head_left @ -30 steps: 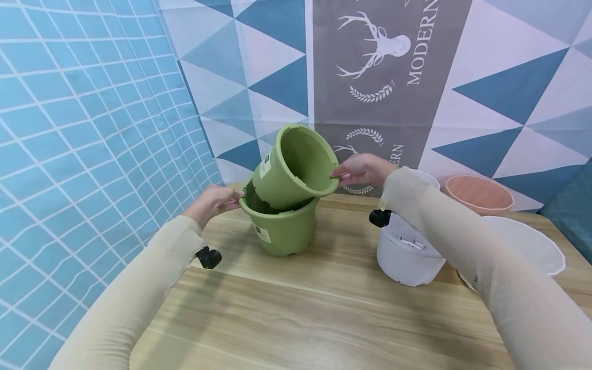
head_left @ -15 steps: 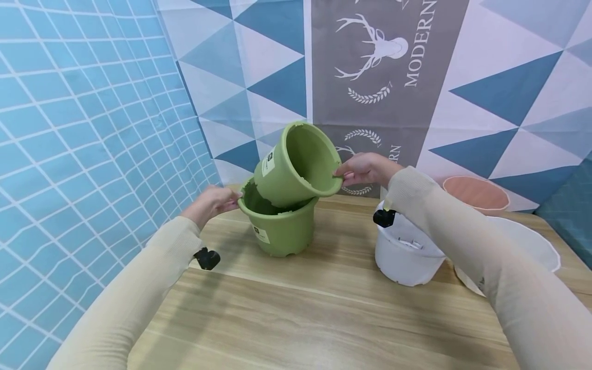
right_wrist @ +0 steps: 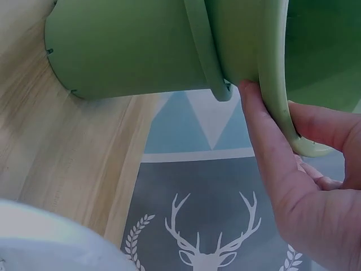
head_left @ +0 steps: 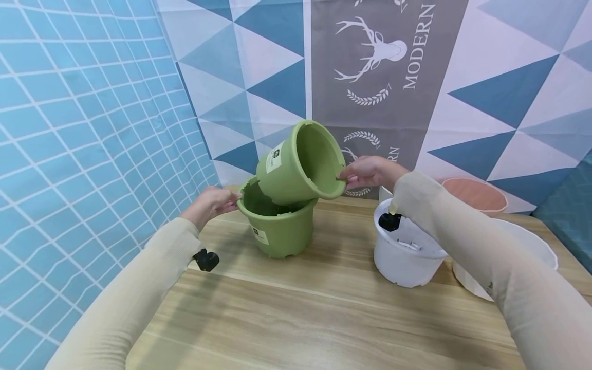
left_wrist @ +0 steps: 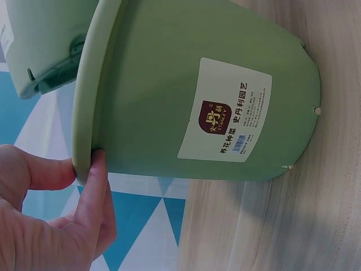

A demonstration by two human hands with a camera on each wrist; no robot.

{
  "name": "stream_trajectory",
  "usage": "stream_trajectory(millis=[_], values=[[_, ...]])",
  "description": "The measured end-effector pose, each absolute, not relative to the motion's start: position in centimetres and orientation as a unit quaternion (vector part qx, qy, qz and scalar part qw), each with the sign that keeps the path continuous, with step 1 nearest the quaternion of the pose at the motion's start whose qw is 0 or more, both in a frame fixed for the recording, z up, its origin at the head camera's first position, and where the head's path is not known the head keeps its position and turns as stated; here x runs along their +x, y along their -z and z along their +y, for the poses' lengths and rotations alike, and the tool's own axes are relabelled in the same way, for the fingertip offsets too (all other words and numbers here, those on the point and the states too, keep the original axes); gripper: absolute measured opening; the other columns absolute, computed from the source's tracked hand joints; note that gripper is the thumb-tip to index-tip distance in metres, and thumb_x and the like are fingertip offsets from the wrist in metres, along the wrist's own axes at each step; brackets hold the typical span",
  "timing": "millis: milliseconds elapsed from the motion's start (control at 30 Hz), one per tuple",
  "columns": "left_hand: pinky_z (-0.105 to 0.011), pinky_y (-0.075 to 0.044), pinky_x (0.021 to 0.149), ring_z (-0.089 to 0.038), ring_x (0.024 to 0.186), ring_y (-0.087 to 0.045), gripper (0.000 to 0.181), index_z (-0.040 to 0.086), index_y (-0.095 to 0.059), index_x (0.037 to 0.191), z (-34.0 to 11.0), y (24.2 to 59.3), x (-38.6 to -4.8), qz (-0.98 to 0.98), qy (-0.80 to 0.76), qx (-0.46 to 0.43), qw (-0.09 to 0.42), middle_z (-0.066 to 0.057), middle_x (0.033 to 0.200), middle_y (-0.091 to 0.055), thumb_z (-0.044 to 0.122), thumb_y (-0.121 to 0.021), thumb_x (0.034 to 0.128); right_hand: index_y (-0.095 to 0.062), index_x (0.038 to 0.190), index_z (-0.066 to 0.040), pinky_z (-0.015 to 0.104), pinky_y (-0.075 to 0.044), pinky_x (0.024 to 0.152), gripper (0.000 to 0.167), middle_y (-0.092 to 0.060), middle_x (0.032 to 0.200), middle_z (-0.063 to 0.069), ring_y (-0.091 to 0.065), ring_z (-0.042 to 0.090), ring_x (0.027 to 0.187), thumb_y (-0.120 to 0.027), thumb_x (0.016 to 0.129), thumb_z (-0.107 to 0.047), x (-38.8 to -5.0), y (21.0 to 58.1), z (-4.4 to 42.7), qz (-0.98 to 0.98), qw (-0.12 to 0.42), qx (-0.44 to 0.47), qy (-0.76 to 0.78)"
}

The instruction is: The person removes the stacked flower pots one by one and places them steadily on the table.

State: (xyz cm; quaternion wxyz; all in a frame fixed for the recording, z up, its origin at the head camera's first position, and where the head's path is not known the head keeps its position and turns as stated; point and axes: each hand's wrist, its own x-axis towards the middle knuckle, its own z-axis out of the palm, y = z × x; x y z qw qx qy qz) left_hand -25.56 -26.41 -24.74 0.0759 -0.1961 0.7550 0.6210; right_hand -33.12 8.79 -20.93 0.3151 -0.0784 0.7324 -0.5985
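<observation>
A green flowerpot point(head_left: 283, 234) with a white label stands upright on the wooden table. Its rim is pinched on the left side by my left hand point(head_left: 214, 203), thumb on one face and fingers on the other in the left wrist view. Above it, a second green flowerpot point(head_left: 284, 172) tilts with its mouth to the right, its base partly inside the lower pot's mouth. My right hand point(head_left: 372, 172) pinches the tilted pot's rim at the lower right. In the right wrist view, the thumb is inside the rim and a finger lies along the outer wall.
On the right stands a white pot point(head_left: 407, 264) with small white pieces inside. Beside it are a wide white pot point(head_left: 532, 241) and a terracotta-coloured pot point(head_left: 476, 195), partly behind my right sleeve. Patterned cloth walls border the table point(head_left: 296, 318) at the back and left.
The upper pot has risen a little and shifted right with my right hand, tipping further. My left hand and the lower pot stay nearly in place.
</observation>
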Motion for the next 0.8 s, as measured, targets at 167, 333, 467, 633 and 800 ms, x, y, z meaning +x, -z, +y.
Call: stream_trajectory(millis=[167,333,467,633,800], values=[[-0.013,-0.061,0.079,-0.004,0.062,-0.064,0.050,-0.008,-0.038,0.140,-26.26,24.79,-25.56,0.751,-0.625,-0.198,0.076,0.000,0.082,-0.058,-0.006,-0.050,0.0921,-0.051,0.112,0.008,0.022,-0.064,0.079,0.017,-0.067,0.086,0.008,-0.070,0.015,0.077,-0.048,0.095,0.005,-33.10,21.24,9.04,0.727,0.315,-0.085,0.603],[-0.013,-0.061,0.080,-0.004,0.063,-0.064,0.051,-0.007,-0.037,0.141,-26.29,24.74,-25.51,0.751,-0.626,-0.197,0.077,-0.002,0.087,-0.057,-0.006,-0.050,0.0924,-0.052,0.108,0.007,0.022,-0.064,0.077,0.014,-0.068,0.084,0.008,-0.070,0.015,0.076,-0.048,0.095,0.006,-33.03,21.19,9.19,0.726,0.311,-0.087,0.607],[-0.013,-0.061,0.081,-0.004,0.062,-0.064,0.051,-0.007,-0.036,0.141,-26.39,24.73,-25.43,0.752,-0.624,-0.198,0.078,-0.003,0.090,-0.058,-0.004,-0.051,0.0931,-0.054,0.108,0.007,0.022,-0.064,0.077,0.014,-0.068,0.083,0.008,-0.070,0.015,0.074,-0.048,0.095,0.005,-32.91,21.06,9.23,0.730,0.307,-0.087,0.604],[-0.013,-0.061,0.080,-0.005,0.062,-0.065,0.051,-0.007,-0.036,0.142,-26.51,24.82,-25.50,0.747,-0.630,-0.197,0.081,-0.003,0.088,-0.058,-0.004,-0.051,0.0933,-0.053,0.110,0.008,0.022,-0.064,0.078,0.015,-0.068,0.084,0.008,-0.070,0.015,0.075,-0.048,0.095,0.005,-32.81,21.08,9.36,0.732,0.307,-0.094,0.601],[-0.014,-0.061,0.081,-0.006,0.065,-0.066,0.052,-0.008,-0.033,0.142,-26.49,24.70,-25.49,0.739,-0.640,-0.193,0.085,-0.001,0.081,-0.060,-0.005,-0.051,0.0931,-0.053,0.108,0.007,0.021,-0.064,0.077,0.014,-0.068,0.084,0.007,-0.070,0.015,0.075,-0.050,0.095,0.005,-32.89,21.21,9.64,0.734,0.305,-0.096,0.599]])
